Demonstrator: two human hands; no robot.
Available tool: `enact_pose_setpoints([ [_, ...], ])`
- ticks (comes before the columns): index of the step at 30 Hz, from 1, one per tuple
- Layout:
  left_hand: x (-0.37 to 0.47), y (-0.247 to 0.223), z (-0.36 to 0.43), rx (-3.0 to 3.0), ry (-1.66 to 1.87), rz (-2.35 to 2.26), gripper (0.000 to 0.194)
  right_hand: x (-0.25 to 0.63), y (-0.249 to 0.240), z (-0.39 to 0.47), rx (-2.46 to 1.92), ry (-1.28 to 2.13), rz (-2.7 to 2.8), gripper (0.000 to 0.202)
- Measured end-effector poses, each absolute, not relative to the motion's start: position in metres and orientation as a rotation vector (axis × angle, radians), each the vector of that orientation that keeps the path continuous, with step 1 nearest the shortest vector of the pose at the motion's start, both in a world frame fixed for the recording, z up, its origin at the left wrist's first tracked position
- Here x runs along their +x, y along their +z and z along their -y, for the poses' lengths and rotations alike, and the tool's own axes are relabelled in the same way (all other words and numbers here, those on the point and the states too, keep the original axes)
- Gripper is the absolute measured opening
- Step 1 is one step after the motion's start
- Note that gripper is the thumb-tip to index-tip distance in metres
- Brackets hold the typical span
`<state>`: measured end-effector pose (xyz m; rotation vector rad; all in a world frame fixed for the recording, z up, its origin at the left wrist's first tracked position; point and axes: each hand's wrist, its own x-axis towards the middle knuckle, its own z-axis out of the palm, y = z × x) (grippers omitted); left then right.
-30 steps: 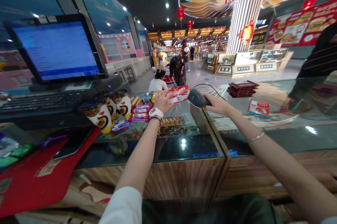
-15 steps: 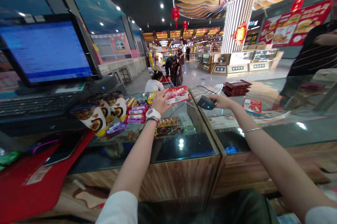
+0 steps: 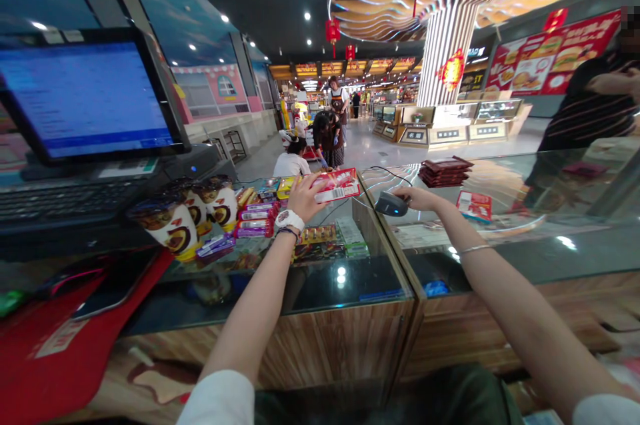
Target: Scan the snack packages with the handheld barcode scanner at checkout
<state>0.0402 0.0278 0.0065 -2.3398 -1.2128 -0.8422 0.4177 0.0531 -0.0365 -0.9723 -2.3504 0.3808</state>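
My left hand grips a flat red and white box by its left end, with a barcode on the side turned to me. To the right, my right hand is wrapped round a dark handheld barcode scanner with a lit blue dot. The scanner's head points left toward the box, with a gap between them. Left of my left wrist, purple-wrapped snack bars lie on the glass counter. Beyond my right forearm rests a second red and white packet.
At the left stand a monitor, a keyboard and several patterned cups. A phone lies on a red mat. Dark red packets are stacked on the right counter. A person in black stands beyond it; other people are farther back.
The view has shifted slightly. The scanner's head has tilted to lie flatter, and the box is turned a little so its barcode side shows more. Both hands keep their grip.
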Motion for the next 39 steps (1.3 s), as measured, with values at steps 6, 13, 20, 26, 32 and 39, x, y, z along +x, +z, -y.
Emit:
enact_pose_setpoints([
  [6,0.054,0.012,-0.018,-2.435,-0.849,1.153,0.058,0.398,-0.021,-0.040,-0.938,0.044,2.111,0.070],
  [13,0.065,0.022,-0.002,-2.530,-0.893,1.098,0.060,0.362,-0.010,-0.018,-0.840,-0.333,2.192,0.059],
  [20,0.064,0.022,-0.001,-2.630,-0.905,1.105,0.064,0.349,-0.013,-0.014,-0.747,-0.601,2.274,0.042],
  [26,0.064,0.020,0.000,-2.735,-0.836,1.150,0.065,0.334,-0.014,-0.003,-0.756,-0.707,2.174,0.034],
  [32,0.072,0.020,0.004,-2.678,-0.933,0.995,0.050,0.319,-0.016,0.007,-0.970,-0.653,2.217,0.032],
  [39,0.084,0.025,0.020,-2.461,-0.735,0.987,0.026,0.294,-0.013,0.012,-1.046,-0.643,2.209,0.031],
])
